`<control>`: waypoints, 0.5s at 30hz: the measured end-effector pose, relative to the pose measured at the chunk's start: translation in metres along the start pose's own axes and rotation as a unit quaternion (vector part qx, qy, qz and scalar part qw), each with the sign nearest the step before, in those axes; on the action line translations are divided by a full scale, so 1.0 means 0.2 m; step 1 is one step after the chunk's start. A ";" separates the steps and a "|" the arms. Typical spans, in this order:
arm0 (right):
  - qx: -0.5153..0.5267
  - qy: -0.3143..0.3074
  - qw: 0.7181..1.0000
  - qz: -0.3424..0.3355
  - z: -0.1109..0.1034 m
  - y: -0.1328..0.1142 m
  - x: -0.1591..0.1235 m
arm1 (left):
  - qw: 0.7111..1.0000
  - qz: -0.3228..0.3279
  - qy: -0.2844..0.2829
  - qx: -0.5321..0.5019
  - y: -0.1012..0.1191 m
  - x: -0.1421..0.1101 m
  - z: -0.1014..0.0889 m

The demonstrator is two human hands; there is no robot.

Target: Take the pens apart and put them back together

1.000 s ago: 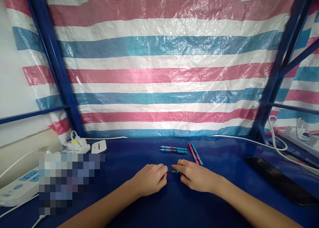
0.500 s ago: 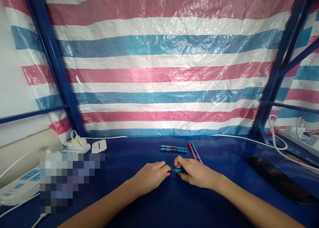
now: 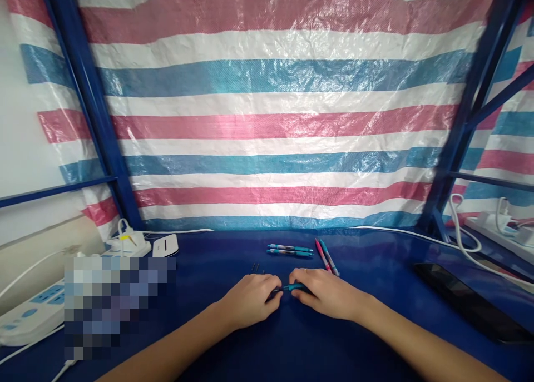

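Note:
My right hand (image 3: 323, 288) is closed around a teal pen (image 3: 294, 287), which lies level with one end pointing left. My left hand (image 3: 253, 299) pinches a small dark piece (image 3: 275, 291) at that end. The piece and the pen look to be in line and touching, but I cannot tell whether they are joined. Just behind my left hand, several small dark parts (image 3: 255, 267) lie on the blue tabletop (image 3: 283, 348). Two teal-ended pens (image 3: 290, 251) rest side by side beyond my hands, and a pink pen (image 3: 322, 255) and a blue pen (image 3: 330, 257) lie slanted behind my right hand.
A black phone (image 3: 471, 301) lies on the right. Toward the left are a white box (image 3: 166, 246) and a white power strip (image 3: 37, 309) with cables. Another strip (image 3: 500, 226) stands at the far right. Blue metal posts and a striped plastic sheet (image 3: 267, 120) border the table.
My right hand has shifted slightly left with the teal pen. My left hand has turned and drawn back a little, so the dark piece between its fingers now shows.

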State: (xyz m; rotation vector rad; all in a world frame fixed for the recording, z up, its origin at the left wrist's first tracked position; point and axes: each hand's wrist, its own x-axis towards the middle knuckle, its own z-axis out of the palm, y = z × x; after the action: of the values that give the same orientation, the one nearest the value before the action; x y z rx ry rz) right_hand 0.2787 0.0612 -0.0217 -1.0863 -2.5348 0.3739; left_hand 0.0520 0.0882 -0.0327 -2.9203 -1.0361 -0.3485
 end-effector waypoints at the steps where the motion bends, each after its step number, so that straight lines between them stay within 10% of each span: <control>1: -0.008 0.002 1.000 0.002 0.00 0.00 0.00 | 1.000 0.006 0.001 0.006 0.00 0.00 0.00; 15: 0.004 -0.002 1.000 -0.012 -0.01 0.00 -0.01 | 0.999 0.007 -0.014 0.050 -0.02 0.01 0.01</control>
State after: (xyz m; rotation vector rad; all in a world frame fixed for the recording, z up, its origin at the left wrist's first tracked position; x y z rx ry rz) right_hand 0.2808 0.0600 -0.0203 -1.0516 -2.5448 0.3795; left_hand 0.0516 0.0933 -0.0339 -2.8495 -1.0055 -0.2466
